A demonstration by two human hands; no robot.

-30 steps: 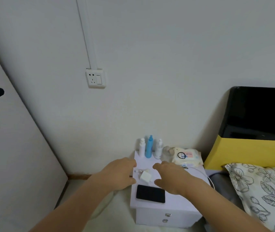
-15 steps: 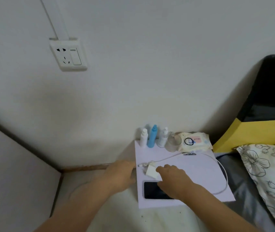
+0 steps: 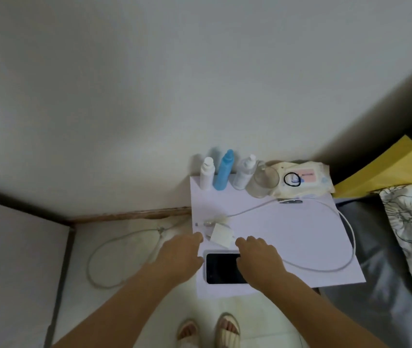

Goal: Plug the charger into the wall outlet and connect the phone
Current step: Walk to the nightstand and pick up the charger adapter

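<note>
Head view: both hands hover palm-down, fingers loosely spread, holding nothing. Left hand [image 3: 180, 257] sits just left of the white charger [image 3: 221, 235]; right hand [image 3: 259, 259] overlaps the phone [image 3: 221, 268] (contact unclear). Charger and cable [image 3: 348, 229] lie on the tabletop [image 3: 275, 234], bottles [image 3: 222, 172] behind.
</note>
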